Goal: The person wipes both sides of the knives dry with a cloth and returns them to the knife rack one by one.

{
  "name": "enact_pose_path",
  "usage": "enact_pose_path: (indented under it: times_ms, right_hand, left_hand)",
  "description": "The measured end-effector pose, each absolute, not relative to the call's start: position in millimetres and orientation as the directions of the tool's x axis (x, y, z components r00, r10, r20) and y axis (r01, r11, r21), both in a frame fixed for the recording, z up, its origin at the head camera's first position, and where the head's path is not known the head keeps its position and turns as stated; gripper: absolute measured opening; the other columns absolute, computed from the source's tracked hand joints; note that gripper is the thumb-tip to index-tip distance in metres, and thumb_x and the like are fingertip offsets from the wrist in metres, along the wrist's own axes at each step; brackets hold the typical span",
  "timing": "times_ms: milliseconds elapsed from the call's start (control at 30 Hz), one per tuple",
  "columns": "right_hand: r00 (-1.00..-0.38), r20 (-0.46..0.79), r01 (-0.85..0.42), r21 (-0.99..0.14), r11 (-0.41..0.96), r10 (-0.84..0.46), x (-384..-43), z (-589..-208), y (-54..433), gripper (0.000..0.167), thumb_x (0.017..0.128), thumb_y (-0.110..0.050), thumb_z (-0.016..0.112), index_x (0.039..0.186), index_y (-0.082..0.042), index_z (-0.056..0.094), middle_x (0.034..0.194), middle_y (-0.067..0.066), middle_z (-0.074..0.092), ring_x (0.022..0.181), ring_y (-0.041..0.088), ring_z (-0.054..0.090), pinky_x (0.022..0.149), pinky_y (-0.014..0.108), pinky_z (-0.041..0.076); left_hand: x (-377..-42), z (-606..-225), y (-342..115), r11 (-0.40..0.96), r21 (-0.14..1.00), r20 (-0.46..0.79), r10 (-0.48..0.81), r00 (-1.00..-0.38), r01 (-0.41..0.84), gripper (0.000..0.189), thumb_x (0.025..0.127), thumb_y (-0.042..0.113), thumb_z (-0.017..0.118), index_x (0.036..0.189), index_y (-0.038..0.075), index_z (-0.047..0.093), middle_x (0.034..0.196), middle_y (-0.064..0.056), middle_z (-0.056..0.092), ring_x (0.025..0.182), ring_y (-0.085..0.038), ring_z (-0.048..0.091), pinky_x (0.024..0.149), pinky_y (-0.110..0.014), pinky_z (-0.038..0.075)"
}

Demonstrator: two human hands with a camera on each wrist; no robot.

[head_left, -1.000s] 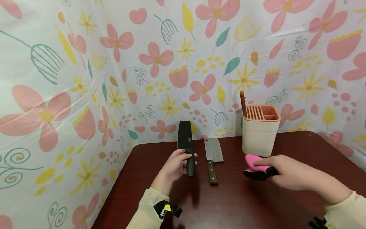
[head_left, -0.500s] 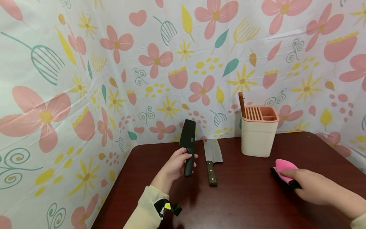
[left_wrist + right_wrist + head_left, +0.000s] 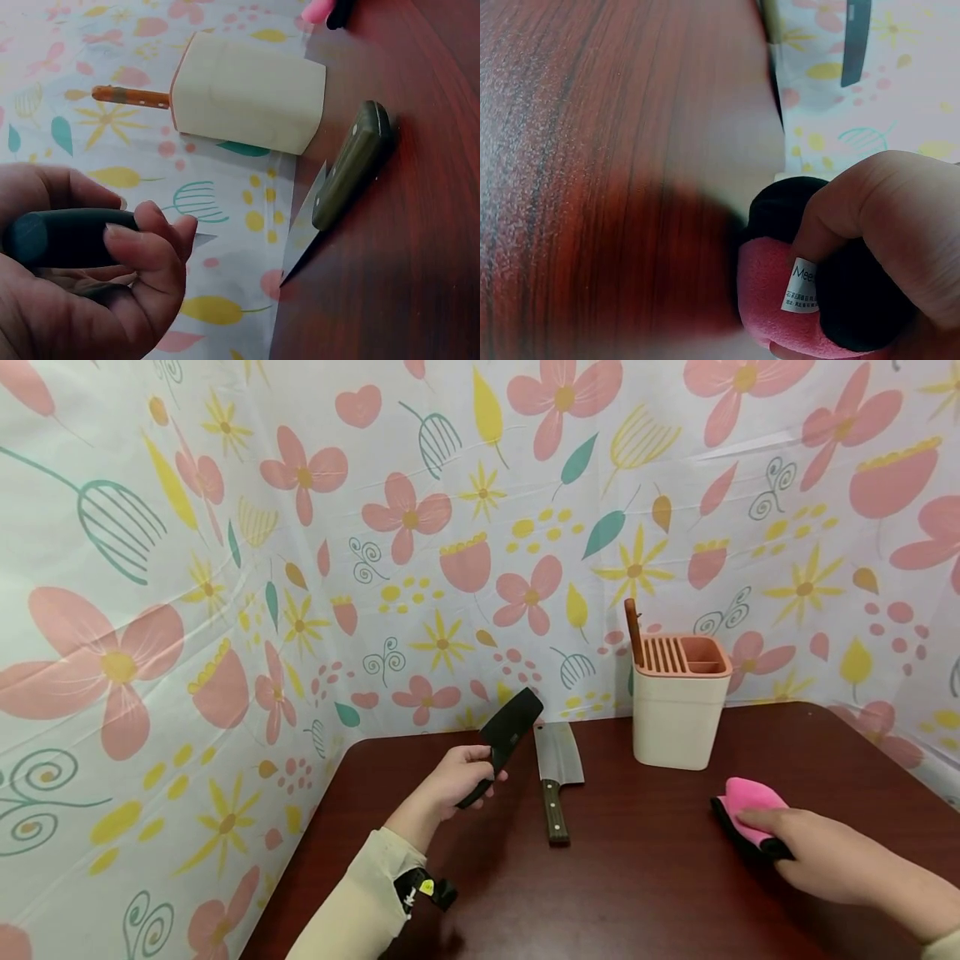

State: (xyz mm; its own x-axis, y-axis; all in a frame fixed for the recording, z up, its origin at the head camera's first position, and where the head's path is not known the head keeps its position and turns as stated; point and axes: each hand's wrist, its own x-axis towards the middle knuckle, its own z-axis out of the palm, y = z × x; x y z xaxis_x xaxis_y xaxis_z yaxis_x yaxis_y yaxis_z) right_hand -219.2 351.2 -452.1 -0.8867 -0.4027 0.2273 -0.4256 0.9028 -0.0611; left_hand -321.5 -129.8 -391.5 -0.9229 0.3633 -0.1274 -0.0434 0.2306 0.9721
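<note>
My left hand (image 3: pixel 459 777) grips the handle of a black kitchen knife (image 3: pixel 513 718), held above the table with its broad blade slanting up to the right. In the left wrist view, curled fingers wrap the black handle (image 3: pixel 75 236). Just right of that knife lies a steel cleaver (image 3: pixel 558 753) with a riveted wooden handle, blade toward the wall. My right hand (image 3: pixel 832 856) holds a folded pink and black cloth (image 3: pixel 750 802) at the table's right side. A white label shows on the cloth (image 3: pixel 765 285) in the right wrist view.
A cream knife holder (image 3: pixel 678 722) with a slotted orange top stands at the back right. One brown-handled utensil (image 3: pixel 633 631) sticks up from its left slot. The dark red table (image 3: pixel 615 893) meets a flower-printed curtain (image 3: pixel 420 593) behind and at left.
The right hand has moved to the right with the cloth, away from the holder's front. The black knife has turned in the left hand, its blade tip swinging right and lower.
</note>
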Motion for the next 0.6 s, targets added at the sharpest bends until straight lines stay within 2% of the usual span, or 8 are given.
enact_pose_path:
  times_ms: [100, 233, 367, 467, 600]
  right_hand:
    - [-0.888, 0.221, -0.427, -0.066, 0.902, -0.404, -219.6, -453.1, 351.3, 0.054, 0.072, -0.004, 0.078, 0.125, -0.010, 0.072, 0.125, -0.002, 0.073, 0.107, 0.016, 0.070, 0.087, 0.038, 0.059]
    - [-0.887, 0.220, -0.429, -0.070, 0.901, -0.405, -219.4, -453.8, 351.8, 0.055, 0.071, -0.004, 0.077, 0.126, -0.010, 0.072, 0.126, -0.001, 0.072, 0.109, 0.018, 0.070, 0.088, 0.036, 0.059]
    - [-0.889, 0.220, -0.425, -0.074, 0.902, -0.401, -218.8, -454.0, 352.5, 0.056, 0.071, -0.004, 0.077, 0.126, -0.009, 0.072, 0.127, -0.001, 0.072, 0.112, 0.020, 0.070, 0.089, 0.035, 0.058]
    - [-0.887, 0.232, -0.425, -0.074, 0.902, -0.399, -218.5, -454.9, 353.3, 0.056, 0.071, -0.004, 0.077, 0.126, -0.010, 0.072, 0.127, -0.001, 0.072, 0.112, 0.020, 0.070, 0.089, 0.032, 0.058]
    - [-0.876, 0.264, -0.434, -0.071, 0.898, -0.403, -218.5, -457.4, 355.1, 0.055, 0.070, -0.004, 0.078, 0.125, -0.010, 0.073, 0.125, -0.002, 0.073, 0.110, 0.016, 0.069, 0.088, 0.024, 0.055]
  left_hand:
    - [-321.1, -388.5, -131.2, 0.256, 0.967, -0.118, 0.396, -0.911, -0.014, 0.058, 0.096, 0.002, 0.051, 0.153, 0.008, 0.047, 0.108, -0.010, 0.073, 0.071, -0.017, 0.058, 0.055, -0.026, 0.041]
    - [-319.6, -385.7, -133.7, 0.305, 0.952, -0.097, 0.411, -0.906, 0.036, 0.058, 0.099, 0.000, 0.051, 0.156, 0.006, 0.041, 0.132, -0.019, 0.067, 0.077, -0.014, 0.064, 0.059, -0.025, 0.043]
    - [-316.9, -383.6, -136.8, 0.351, 0.932, -0.054, 0.375, -0.925, 0.088, 0.050, 0.101, 0.003, 0.054, 0.151, 0.003, 0.048, 0.145, -0.023, 0.059, 0.077, -0.013, 0.072, 0.058, -0.024, 0.047]
    - [-314.3, -379.9, -139.5, 0.398, 0.908, -0.006, 0.325, -0.946, 0.130, 0.041, 0.100, 0.006, 0.057, 0.141, 0.003, 0.060, 0.137, -0.022, 0.065, 0.071, -0.015, 0.072, 0.055, -0.026, 0.051]
    - [-310.4, -369.5, -143.3, 0.462, 0.867, 0.073, 0.250, -0.966, 0.185, 0.028, 0.098, 0.009, 0.062, 0.124, 0.007, 0.072, 0.111, -0.018, 0.076, 0.060, -0.021, 0.069, 0.056, -0.035, 0.058]
